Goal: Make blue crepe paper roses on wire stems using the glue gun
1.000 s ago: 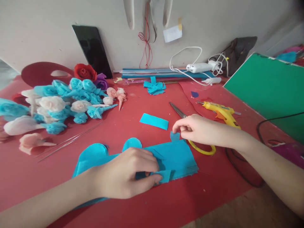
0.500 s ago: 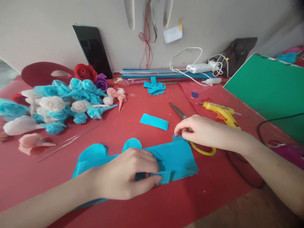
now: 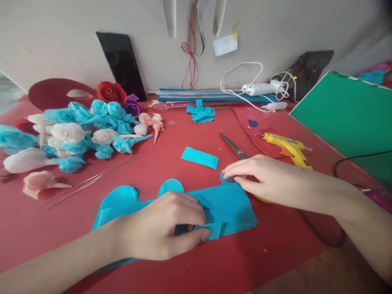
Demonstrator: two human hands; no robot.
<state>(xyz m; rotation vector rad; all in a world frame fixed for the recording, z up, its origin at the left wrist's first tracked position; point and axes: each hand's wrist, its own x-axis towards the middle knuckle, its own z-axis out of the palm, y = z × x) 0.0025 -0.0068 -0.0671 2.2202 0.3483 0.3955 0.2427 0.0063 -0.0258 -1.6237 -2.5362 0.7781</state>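
Two bare hands are busy over a spread of blue sheets (image 3: 232, 200) at the near middle of a red surface (image 3: 153, 169). The left hand (image 3: 167, 226) rests on top of them, fingers curled and thumb drawn in, gripping a small blue strip (image 3: 216, 232) that pokes out to the right past the thumb tip. The right hand (image 3: 260, 175) is at the far right edge of the sheets, its thumb and fingers parted — the forefinger touches a small blue piece (image 3: 225, 178) there. Under that hand lie scissors (image 3: 234, 145), blades pointing to the far left, the yellow handles mostly covered. A blue rectangle (image 3: 199, 158) lies flat just beyond the sheets, to the left of the blades, and a heap of blue scraps (image 3: 200, 112) sits farther off. Over on the left is a big pile of paper flowers (image 3: 69, 132), mostly blue and white — with two thin rods (image 3: 88, 179) on its near side. To the right, past the scissors, a yellow glue gun (image 3: 286, 148) lies near a green board (image 3: 346, 118). A dark tablet (image 3: 122, 65) leans against the far wall (image 3: 67, 41), behind the flowers.
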